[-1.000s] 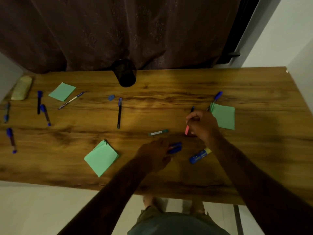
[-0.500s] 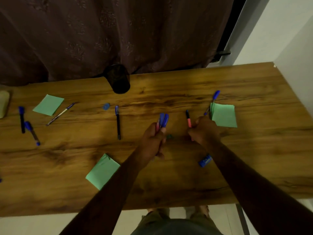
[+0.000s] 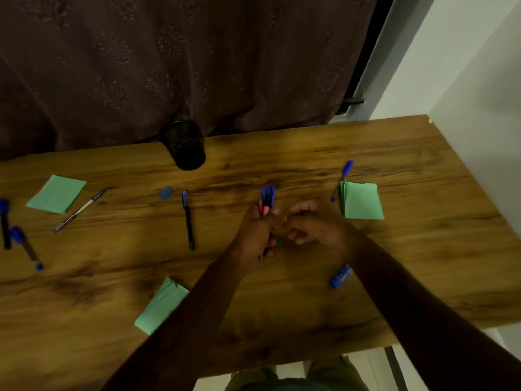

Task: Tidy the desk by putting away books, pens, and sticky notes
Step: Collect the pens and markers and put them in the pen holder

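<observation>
- I see a black mesh pen cup (image 3: 184, 146) at the desk's (image 3: 310, 306) far edge; its contents are hidden.
- My left hand (image 3: 255, 235) grips a pen bundle (image 3: 266, 200) mid-desk.
- My right hand (image 3: 313, 222) is curled touching it; I cannot tell its hold.
- Green square sticky notes (image 3: 362, 200) lie flat on woodgrain.

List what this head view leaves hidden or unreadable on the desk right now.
- Pen holder: contents unseen, its dark inside hides them.
- Bundle of pens: exact count unclear, left hand covers the barrels.
- Right hand: curled fingers hide whether it holds anything.
- Blue tube: label blurred, right forearm covers one end.
- Leftmost pen: cut by the frame edge.
</observation>
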A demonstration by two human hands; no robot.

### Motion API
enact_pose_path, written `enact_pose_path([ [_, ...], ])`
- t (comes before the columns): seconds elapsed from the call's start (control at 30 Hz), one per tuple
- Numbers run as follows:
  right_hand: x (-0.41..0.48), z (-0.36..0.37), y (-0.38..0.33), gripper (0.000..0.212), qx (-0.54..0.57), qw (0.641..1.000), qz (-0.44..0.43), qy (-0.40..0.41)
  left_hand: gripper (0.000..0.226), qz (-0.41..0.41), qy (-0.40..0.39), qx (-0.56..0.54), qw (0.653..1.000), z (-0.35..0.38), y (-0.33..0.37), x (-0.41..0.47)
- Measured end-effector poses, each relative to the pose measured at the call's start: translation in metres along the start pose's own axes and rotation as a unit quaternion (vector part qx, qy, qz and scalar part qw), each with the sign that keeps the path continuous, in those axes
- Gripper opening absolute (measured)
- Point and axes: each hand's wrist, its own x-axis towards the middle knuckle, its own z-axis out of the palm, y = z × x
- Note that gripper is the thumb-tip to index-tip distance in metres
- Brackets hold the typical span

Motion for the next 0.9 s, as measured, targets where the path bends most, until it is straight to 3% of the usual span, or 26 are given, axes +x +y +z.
enact_pose_path([
  [0.07, 0.014, -0.014, 0.001, 0.016, -0.021, 0.996, -0.026, 0.085, 0.015, -0.002, -0.005, 0.021, 1.000, -0.010, -0.001, 0.000],
  [0.13, 0.028, -0.032, 0.000, 0.015, -0.110, 0.979, -0.067, 0.155, 0.010, 0.000, -0.021, 0.028, 0.999, -0.019, -0.003, -0.002],
  [0.23, 0.054, -0.061, 0.002, 0.015, -0.200, 0.954, -0.053, 0.216, 0.007, -0.004, -0.027, 0.020, 0.999, -0.028, -0.004, -0.002],
  [0.53, 0.115, -0.092, 0.011, 0.027, -0.370, 0.894, -0.024, 0.252, 0.015, -0.022, 0.022, -0.023, 0.999, -0.030, 0.009, 0.000],
  [0.67, 0.128, -0.088, 0.009, 0.025, -0.325, 0.919, -0.028, 0.222, 0.011, -0.026, 0.032, -0.053, 0.998, -0.026, 0.010, -0.001],
  [0.8, 0.127, -0.082, -0.002, 0.035, -0.299, 0.932, -0.059, 0.199, 0.014, -0.027, 0.037, -0.080, 0.996, -0.020, 0.012, -0.001],
  [0.9, 0.124, -0.066, -0.013, 0.037, -0.188, 0.966, -0.076, 0.162, 0.012, -0.027, 0.037, -0.121, 0.992, -0.017, 0.014, 0.000],
])
